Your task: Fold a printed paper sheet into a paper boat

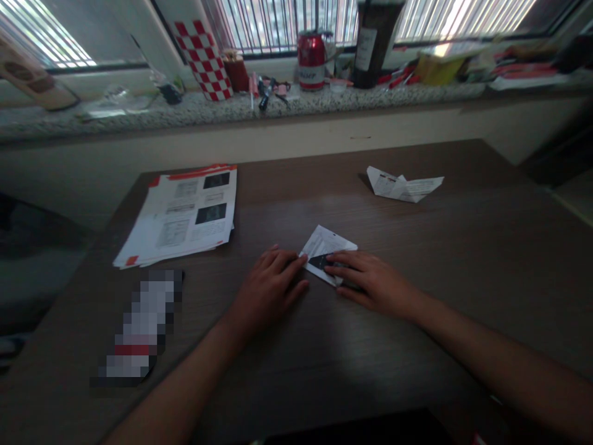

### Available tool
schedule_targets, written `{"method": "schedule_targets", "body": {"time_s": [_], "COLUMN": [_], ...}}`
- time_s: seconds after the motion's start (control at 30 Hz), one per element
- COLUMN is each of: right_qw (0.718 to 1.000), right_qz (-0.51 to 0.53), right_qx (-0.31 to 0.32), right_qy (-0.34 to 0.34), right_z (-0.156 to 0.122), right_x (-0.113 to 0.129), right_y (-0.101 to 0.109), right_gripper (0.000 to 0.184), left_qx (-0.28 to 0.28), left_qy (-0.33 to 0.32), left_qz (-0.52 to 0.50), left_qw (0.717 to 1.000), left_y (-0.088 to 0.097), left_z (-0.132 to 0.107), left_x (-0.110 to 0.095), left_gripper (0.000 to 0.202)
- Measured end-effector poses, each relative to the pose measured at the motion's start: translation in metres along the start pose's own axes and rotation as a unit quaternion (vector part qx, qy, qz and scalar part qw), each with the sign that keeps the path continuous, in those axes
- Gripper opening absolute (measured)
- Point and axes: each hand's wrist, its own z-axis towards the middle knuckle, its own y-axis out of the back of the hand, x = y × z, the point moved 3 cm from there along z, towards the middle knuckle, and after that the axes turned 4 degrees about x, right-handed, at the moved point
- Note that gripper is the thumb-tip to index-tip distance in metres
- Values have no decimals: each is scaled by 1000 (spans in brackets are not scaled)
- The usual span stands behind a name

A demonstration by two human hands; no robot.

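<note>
A small folded sheet of printed paper (324, 244) lies flat on the dark wooden table (296, 371) in front of me. My left hand (273, 281) rests at its left corner, fingers stretched out, with a fingertip touching the edge. On its right part lies my right hand (370, 278), palm down with the fingers spread, covering some of the paper. Neither hand grips anything. Farther back on the right stands a folded paper boat (403, 187), apart from both hands.
A stack of printed sheets (185, 216) lies at the back left. Nearer me is a blurred-out, phone-shaped object (141, 327). Along the granite windowsill (185, 117) stand a checkered box (204, 60), a red mug (311, 62), a dark tube (373, 46) and other clutter.
</note>
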Motion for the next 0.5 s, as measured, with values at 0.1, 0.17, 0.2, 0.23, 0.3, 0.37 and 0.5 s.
{"method": "schedule_targets", "body": {"time_s": [0.1, 0.17, 0.2, 0.23, 0.3, 0.37, 0.5], "right_qw": [1000, 1000, 1000, 1000, 1000, 999, 998], "right_qz": [-4, -4, -5, -6, -3, 7, 35], "right_qx": [-11, -15, -17, -20, -29, -38, -46], "right_qy": [1, 7, 9, 10, 10, 5, 2], "right_z": [2, 3, 4, 4, 4, 3, 3], "right_x": [0, 0, 0, 0, 0, 1, 3], "right_y": [1, 1, 1, 1, 2, 3, 7], "right_gripper": [41, 39, 39, 38, 37, 35, 35], "left_qx": [5, 10, 10, 9, 6, -1, -18], "left_qy": [-7, -18, -21, -23, -23, -25, -32], "left_qz": [-19, -28, -30, -30, -31, -35, -36], "left_qw": [1000, 999, 999, 999, 999, 999, 999], "left_y": [0, 0, 0, -1, -1, 0, 1], "left_z": [3, 4, 5, 5, 5, 6, 7], "left_x": [1, 2, 2, 3, 4, 4, 5], "left_gripper": [42, 42, 42, 41, 40, 39, 32]}}
